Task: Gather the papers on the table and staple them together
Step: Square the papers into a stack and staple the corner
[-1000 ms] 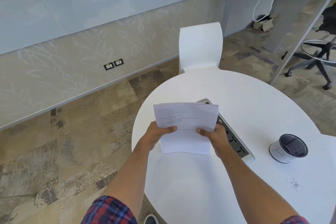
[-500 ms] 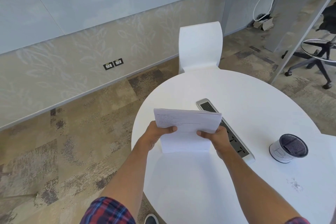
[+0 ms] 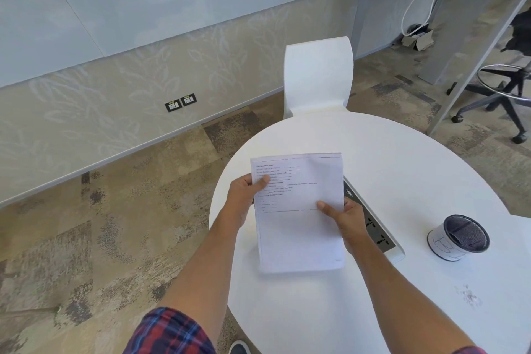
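Note:
A stack of white printed papers [image 3: 298, 227] is held above the left part of the round white table [image 3: 402, 164], its printed face turned up toward me. My left hand [image 3: 244, 198] grips the stack's upper left edge with the thumb on top. On the right edge, my right hand [image 3: 342, 218] pinches the sheets, thumb on the page. No stapler is visible in the view.
A grey power strip [image 3: 376, 230] lies on the table just right of the papers, partly hidden by my right hand. A white cup with a dark lid [image 3: 457, 237] stands at the right. A white chair [image 3: 317, 77] sits behind the table.
The papers were folded back with the top half bent toward me; now they lie flattened out and full length, raised nearer to the camera. Both hands kept their grip.

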Demonstrator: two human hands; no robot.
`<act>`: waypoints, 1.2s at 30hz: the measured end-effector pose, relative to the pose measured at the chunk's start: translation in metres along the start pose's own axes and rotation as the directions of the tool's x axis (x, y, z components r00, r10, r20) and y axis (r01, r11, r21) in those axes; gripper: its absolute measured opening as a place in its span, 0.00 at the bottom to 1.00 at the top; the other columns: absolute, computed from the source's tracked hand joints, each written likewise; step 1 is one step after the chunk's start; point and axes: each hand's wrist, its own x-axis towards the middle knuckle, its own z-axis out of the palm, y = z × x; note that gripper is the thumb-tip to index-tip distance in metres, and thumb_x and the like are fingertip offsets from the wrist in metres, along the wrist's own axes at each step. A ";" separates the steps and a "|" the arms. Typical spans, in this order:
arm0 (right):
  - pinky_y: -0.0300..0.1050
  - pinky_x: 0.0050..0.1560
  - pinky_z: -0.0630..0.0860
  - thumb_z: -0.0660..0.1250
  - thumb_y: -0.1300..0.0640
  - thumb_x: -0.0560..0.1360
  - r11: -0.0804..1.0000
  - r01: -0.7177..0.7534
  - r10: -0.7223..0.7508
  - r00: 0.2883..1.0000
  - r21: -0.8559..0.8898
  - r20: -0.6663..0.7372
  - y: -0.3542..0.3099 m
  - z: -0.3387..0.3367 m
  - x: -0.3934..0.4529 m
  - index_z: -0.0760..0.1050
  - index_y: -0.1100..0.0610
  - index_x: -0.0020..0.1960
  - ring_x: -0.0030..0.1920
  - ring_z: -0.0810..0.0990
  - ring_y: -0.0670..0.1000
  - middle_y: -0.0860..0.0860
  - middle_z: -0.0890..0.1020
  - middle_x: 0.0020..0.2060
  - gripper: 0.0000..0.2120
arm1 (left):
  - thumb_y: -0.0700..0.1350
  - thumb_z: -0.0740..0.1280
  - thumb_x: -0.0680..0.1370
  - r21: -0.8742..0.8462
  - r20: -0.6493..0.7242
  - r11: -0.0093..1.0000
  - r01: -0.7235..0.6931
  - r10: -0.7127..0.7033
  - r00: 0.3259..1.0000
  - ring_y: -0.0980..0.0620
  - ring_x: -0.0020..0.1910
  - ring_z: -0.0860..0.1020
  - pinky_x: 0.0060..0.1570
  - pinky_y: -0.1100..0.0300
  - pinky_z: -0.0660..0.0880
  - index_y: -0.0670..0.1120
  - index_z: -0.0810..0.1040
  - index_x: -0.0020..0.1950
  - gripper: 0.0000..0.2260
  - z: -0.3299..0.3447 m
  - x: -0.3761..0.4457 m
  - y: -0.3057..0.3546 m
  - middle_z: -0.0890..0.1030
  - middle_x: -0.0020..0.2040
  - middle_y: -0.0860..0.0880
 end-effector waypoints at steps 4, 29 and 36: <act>0.51 0.48 0.85 0.78 0.67 0.72 1.000 -0.022 0.022 1.000 0.007 -0.013 0.006 -0.001 -0.005 0.86 0.58 0.49 0.45 0.88 0.56 0.57 0.89 0.47 0.08 | 0.42 0.72 0.79 -0.012 -0.077 0.999 -0.047 0.046 0.996 0.52 0.39 0.84 0.39 0.62 0.79 0.40 0.85 0.53 0.07 0.002 0.004 0.009 0.88 0.44 0.47; 0.51 0.49 0.83 0.79 0.66 0.70 0.998 -0.058 0.058 0.998 0.026 0.002 0.013 -0.007 -0.010 0.84 0.61 0.56 0.48 0.88 0.57 0.57 0.89 0.50 0.15 | 0.35 0.78 0.70 0.043 -0.183 0.993 -0.111 0.117 0.976 0.60 0.38 0.80 0.41 0.56 0.67 0.51 0.84 0.33 0.12 -0.005 0.002 0.011 0.87 0.39 0.55; 0.52 0.51 0.82 0.81 0.58 0.63 0.998 -0.068 0.068 0.998 0.009 -0.001 0.016 -0.007 -0.010 0.84 0.62 0.57 0.49 0.88 0.57 0.58 0.89 0.51 0.23 | 0.38 0.79 0.70 0.020 -0.157 0.990 -0.140 0.141 0.977 0.58 0.36 0.78 0.38 0.60 0.69 0.51 0.82 0.40 0.10 -0.004 -0.002 0.015 0.85 0.39 0.54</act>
